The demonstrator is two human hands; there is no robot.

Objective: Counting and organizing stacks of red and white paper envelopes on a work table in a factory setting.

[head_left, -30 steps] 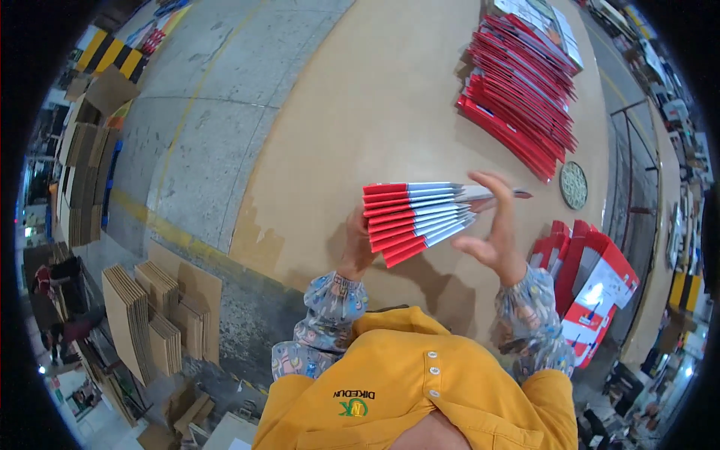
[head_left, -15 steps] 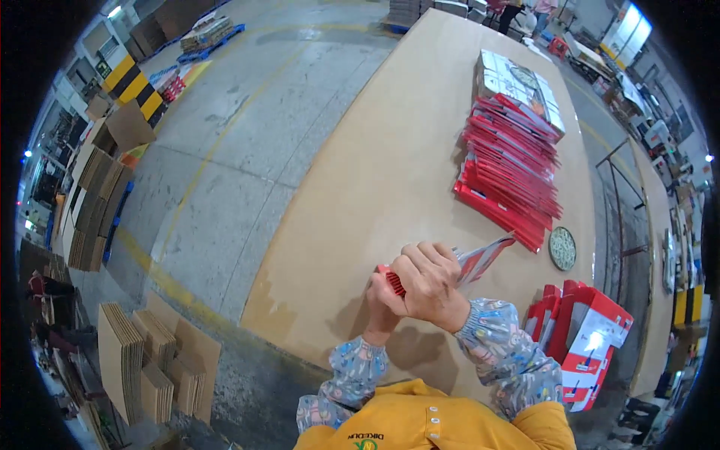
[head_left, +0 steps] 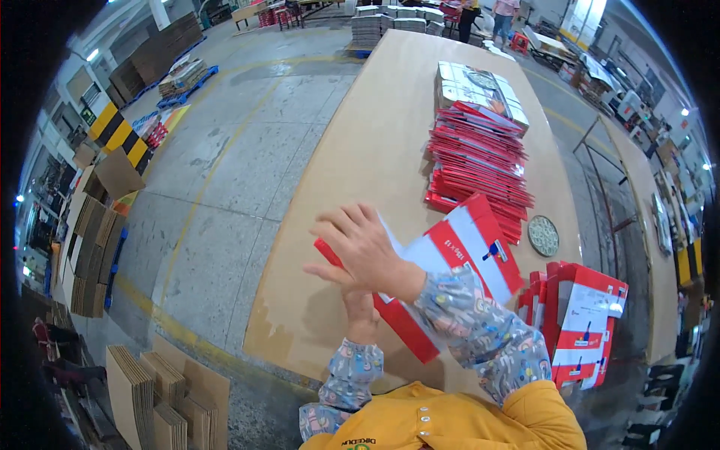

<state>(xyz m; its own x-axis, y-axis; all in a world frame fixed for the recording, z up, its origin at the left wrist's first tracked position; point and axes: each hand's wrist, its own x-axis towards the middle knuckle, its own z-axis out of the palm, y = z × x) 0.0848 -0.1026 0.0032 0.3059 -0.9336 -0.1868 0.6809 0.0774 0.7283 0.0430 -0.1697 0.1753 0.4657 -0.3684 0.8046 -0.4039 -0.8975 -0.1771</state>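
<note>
Red-and-white cartons (head_left: 411, 330) slant above the table (head_left: 345, 165); the right hand (head_left: 364, 251) spreads its fingers loosely over them. The left hand (head_left: 362, 319), probably supporting them, hides its grip. Beyond, red cartons (head_left: 480, 161) overlap, perhaps for easy pickup.

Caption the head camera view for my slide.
Right hand over left hand, handling red-and-white packaging at a tan table.

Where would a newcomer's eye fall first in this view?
Probably on the red heap along the right side of the table. Next comes the red-and-white carton beside the spread right hand, which partly hides the left hand. At far left, the striped barrier stands out against the grey floor.
</note>
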